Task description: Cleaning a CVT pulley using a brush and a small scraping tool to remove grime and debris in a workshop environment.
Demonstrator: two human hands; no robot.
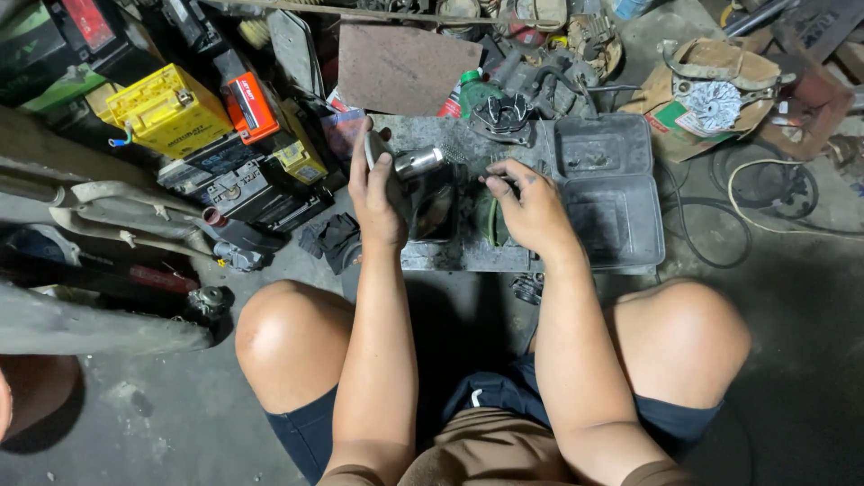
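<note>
Landmark: the grey metal tray [621,220] on the concrete floor, in front of the squatting person's knees.

Far left of the tray: a heap of batteries, one with a yellow case [166,108], one with an orange case [250,106], others dark. A dark rag [335,238] lies on the floor between them and the tray.

At the tray's left end: left hand [378,193] wrapped around a dark, rounded metal part [430,202], fingers closed over its left edge. A short shiny steel cylinder [419,162] sticks out near the top of the part, just beside the fingertips.

Just right of that, still left of the tray's two hollows: right hand [533,209], fingers curled down onto a greenish piece [490,220] next to the metal part. Cannot tell whether they pinch it or only press on it.

Beyond the tray's far edge: green bottle [472,90], a dark engine piece [502,117]. Far right of the tray: torn cardboard with a finned silver rotor [713,103] on it; black cable [720,207] looped on the floor.

Risks, as judgement:
- The metal part looks oily; the one-handed hold could slip and let it roll off the tray's left end onto the floor.
- Right fingertips work close between two hard pieces; a sudden give could pinch them.
- The light is dim, so a small piece dropped among the clutter would be hard to find.
- The cable loop lies near the right knee and could snag a foot on rising.
</note>
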